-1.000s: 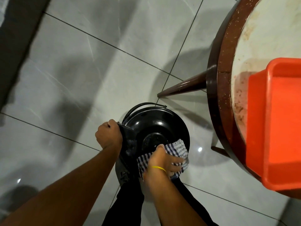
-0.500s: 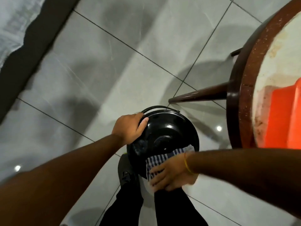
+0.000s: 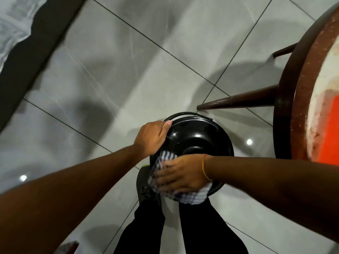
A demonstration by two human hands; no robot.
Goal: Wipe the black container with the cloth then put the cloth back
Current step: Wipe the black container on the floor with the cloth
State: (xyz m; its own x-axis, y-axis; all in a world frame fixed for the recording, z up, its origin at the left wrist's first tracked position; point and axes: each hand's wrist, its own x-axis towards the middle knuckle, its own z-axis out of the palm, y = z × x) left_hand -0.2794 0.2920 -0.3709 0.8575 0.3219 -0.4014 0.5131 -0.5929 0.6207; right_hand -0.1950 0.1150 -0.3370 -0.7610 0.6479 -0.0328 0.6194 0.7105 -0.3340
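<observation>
A glossy black container [image 3: 198,136] with a thin wire handle is held upside down in front of my legs, its round base facing the camera. My left hand [image 3: 152,138] grips its upper left rim. A blue-and-white checked cloth [image 3: 190,196] lies against the near side of the container. My right hand [image 3: 180,174] presses flat on the cloth, fingers spread and blurred, a yellow band on the wrist. Part of the cloth and the container's near rim are hidden under that hand.
A round wooden table [image 3: 297,99] with a dark brown rim and slanted legs stands at the right, an orange tub [image 3: 328,142] on it. Grey floor tiles [image 3: 110,70] spread to the left. A dark strip and white fabric [image 3: 12,24] run along the upper left corner.
My left hand shifted from the container's side to its upper rim. My right hand with the cloth slid leftward along the near side, the forearm swinging in from the right.
</observation>
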